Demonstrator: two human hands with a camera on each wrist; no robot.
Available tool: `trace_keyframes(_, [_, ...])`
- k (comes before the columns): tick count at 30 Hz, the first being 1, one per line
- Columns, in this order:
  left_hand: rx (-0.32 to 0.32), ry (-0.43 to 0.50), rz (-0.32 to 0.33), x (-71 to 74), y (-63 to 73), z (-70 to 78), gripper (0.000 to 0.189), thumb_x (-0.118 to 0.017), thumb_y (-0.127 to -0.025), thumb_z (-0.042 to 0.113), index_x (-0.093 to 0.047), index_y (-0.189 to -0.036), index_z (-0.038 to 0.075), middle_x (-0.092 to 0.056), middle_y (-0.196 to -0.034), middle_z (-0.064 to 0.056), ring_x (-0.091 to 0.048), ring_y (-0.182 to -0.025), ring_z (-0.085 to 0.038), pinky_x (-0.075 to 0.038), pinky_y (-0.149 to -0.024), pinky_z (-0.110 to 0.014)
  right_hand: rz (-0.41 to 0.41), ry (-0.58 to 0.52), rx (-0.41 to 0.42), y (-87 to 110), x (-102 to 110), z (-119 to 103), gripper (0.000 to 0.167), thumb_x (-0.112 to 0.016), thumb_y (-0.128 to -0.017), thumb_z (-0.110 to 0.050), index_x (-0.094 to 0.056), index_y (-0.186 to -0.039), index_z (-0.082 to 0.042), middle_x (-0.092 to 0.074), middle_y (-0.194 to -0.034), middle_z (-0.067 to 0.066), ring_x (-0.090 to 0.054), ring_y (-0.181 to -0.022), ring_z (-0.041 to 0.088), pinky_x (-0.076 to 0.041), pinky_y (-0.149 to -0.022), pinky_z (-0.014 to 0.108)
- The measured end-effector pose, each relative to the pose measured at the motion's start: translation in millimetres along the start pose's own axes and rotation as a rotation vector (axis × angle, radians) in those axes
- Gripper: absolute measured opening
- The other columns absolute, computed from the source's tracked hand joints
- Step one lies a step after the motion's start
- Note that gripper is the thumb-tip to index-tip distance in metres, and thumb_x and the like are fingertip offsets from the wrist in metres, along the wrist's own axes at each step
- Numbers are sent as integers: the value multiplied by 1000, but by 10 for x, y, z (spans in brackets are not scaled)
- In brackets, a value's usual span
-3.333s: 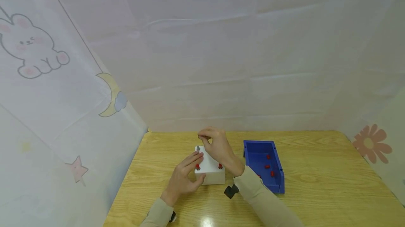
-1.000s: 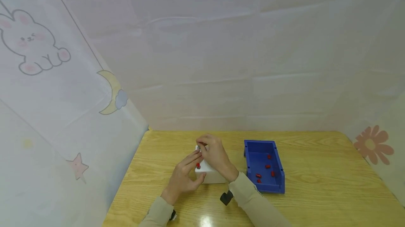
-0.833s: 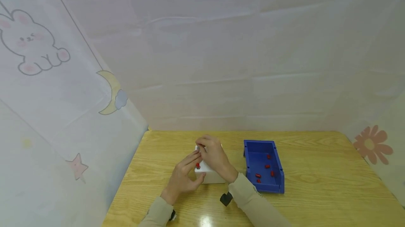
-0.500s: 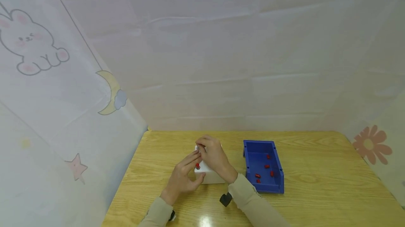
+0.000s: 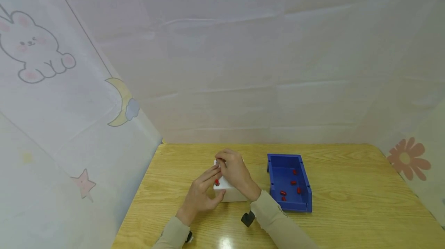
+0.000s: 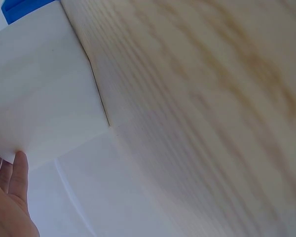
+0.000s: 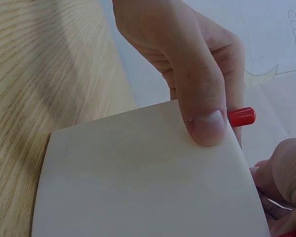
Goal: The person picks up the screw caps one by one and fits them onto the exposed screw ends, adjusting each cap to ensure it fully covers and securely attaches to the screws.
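A white box [image 5: 229,194] stands on the wooden table, with small toggle switches on its top. The near-left toggle switch [image 5: 217,182] wears a red cap. My left hand [image 5: 201,194] holds the box at its left side, thumb on the front face and fingers over the top. Above the far-left corner, my right hand [image 5: 236,167] pinches what looks like a small red cap on the toggle there, largely hidden by the fingers. In the right wrist view, a red cap [image 7: 242,117] sticks up beside the left thumb [image 7: 207,128].
To the right of the box is a blue bin [image 5: 272,175] with several loose red caps, one being this red cap [image 5: 293,182]. A light printed cloth [image 5: 243,87] hangs behind the table [image 5: 347,187] and along its sides.
My right hand has come down from above the bare grey far-left toggle onto it, covering the near-right switch. Over the last second both hands stay nearly still.
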State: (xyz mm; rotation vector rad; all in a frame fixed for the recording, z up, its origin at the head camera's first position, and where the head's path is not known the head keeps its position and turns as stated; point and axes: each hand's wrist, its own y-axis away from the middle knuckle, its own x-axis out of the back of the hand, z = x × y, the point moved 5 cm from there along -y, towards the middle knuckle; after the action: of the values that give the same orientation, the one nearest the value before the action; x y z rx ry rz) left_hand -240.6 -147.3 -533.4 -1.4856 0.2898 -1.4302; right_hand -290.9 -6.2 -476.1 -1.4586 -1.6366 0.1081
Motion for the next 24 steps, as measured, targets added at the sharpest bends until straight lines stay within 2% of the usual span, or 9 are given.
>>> trace_keyframes(14, [15, -1, -7, -6, 26, 2, 49, -73, -97, 29, -71, -133, -3, -69, -140, -20, -68, -129, -42, -58, -112, -39, -13, 54, -1, 10, -20, 4, 12, -74, -96, 4, -82, -101, -4, -78, -101, 9, -79, -87, 20, -67, -73, 24])
trace_keyframes(24, [20, 5, -4, 4, 20, 8, 49, -76, -94, 26, -71, -134, -2, -69, -140, -20, -68, -129, -43, -58, -112, -40, -29, 63, -12, 5, -31, 12, 13, -73, -96, 5, -82, -102, -3, -79, -103, 10, -79, -88, 20, -66, -72, 21])
